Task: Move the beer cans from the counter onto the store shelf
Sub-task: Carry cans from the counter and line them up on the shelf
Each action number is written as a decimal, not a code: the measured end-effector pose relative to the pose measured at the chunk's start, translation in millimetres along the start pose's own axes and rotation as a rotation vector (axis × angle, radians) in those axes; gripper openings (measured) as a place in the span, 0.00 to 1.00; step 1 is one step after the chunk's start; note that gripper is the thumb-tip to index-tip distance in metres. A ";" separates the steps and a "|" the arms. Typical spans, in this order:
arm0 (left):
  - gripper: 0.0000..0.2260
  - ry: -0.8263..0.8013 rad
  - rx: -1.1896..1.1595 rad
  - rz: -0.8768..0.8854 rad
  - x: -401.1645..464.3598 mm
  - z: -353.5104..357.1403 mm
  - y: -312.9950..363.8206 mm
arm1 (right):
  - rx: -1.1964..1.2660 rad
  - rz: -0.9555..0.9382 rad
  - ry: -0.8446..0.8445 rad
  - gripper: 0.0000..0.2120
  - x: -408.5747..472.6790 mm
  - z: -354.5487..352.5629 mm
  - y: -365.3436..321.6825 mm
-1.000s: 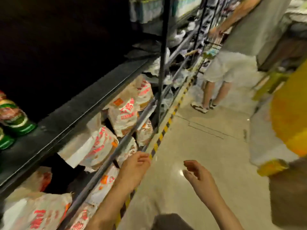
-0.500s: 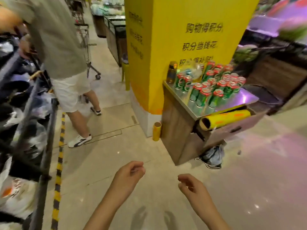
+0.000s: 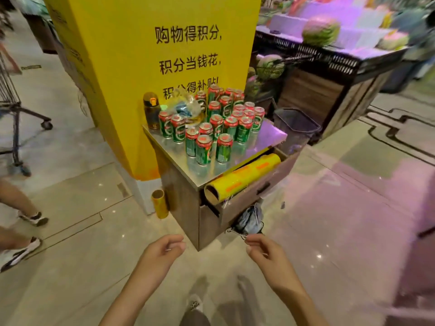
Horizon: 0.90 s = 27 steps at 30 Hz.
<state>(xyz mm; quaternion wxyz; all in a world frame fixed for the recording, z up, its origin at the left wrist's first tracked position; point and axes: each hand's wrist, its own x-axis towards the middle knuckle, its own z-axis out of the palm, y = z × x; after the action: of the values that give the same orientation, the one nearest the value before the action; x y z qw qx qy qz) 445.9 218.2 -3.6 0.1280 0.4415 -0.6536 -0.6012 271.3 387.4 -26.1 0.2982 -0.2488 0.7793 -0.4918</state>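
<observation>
Since half a second ago my view has closed in on the counter [image 3: 263, 140], which now fills the middle of the picture; a second ago I faced the dark shelf instead. Both my hands remain low in front of me, holding nothing. At 6 o'clock, my left hand [image 3: 160, 252] has its fingers loosely curled, thumb near the forefinger. Just to its right, my right hand [image 3: 266, 255] is loosely curled too, fingertips pointing toward the left hand, the two apart.

At 12 o'clock from my hands, the beer cans [image 3: 219, 123], green with red tops, stand upright in a tight cluster on the counter's steel top. At the cluster's 10 o'clock stands a dark bottle [image 3: 151, 109] with an orange cap, beside a crumpled clear bag [image 3: 186, 107]. A yellow roll of film [image 3: 242, 177] lies in the open drawer below. Behind rises a yellow pillar [image 3: 131, 55] with black Chinese lettering. At 9 o'clock another person's legs [image 3: 16, 203] and sneakers show. At 2 o'clock watermelons [image 3: 320, 30] sit on a produce stand.
</observation>
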 end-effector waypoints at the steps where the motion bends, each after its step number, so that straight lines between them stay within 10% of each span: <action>1: 0.06 0.014 -0.001 0.009 17.1 0.6 7.3 | 0.010 -0.010 -0.004 0.07 19.6 -3.9 -8.5; 19: 0.05 -0.092 -0.014 0.188 318.8 83.6 206.7 | -0.004 -0.082 0.045 0.09 334.4 -111.3 -79.1; 27: 0.04 0.115 -0.052 0.103 427.4 87.0 253.7 | -0.071 -0.153 -0.154 0.09 495.8 -129.5 -123.6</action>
<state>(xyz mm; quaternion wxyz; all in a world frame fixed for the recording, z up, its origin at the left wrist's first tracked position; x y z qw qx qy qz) 31.0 -64.3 47.9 0.2072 0.4376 -0.6512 -0.5844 -155.1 81.2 21.7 0.3097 -0.3548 0.7500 -0.4645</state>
